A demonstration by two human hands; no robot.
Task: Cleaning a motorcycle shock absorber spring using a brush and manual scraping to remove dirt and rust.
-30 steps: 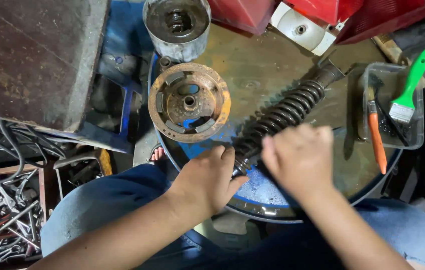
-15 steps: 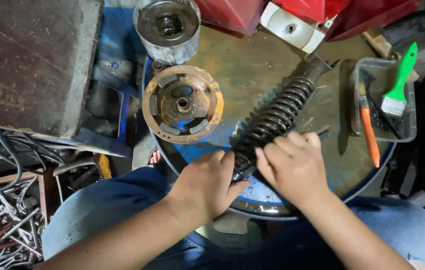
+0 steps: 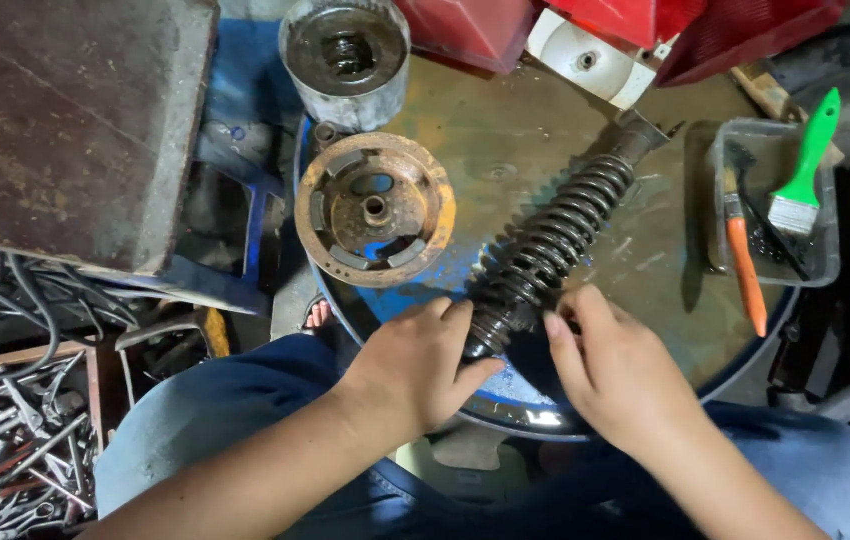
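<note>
So here's the setup: a black coil-over shock absorber [image 3: 550, 250] lying diagonally on the blue drum top that serves as the counter [image 3: 505, 120], lower end near the person, upper mount pointing far right toward the red plastic panels [image 3: 645, 25]. Both hands are on the near end. The left hand [image 3: 420, 365] is wrapped around the bottom of the spring from the left, fingers curled and clamped on it. The right hand [image 3: 615, 375] sits just beside it on the right, fingertips pressing against the same end, thumb tucked where I can't see it, so I can't tell if it's a full grip or just a steadying push.

Looks to me like they're working the bottom collar or eye of the shock. If so, my two cents: keep the one hand locked on the coils so the body doesn't roll on that slick, wet-looking metal, and let the other do the fine work. Keep fingers out from between the coils.

Other stuff around: a rusty round drum-like part [image 3: 375, 210] just left of the shock, a grey metal cylinder [image 3: 345, 60] beyond it, and a clear tray [image 3: 825, 265] on the right holding a green-handled brush [image 3: 807, 165] and an orange-handled tool [image 3: 745, 265]. Loose wrenches [image 3: 5, 450] piled down at the near left.
</note>
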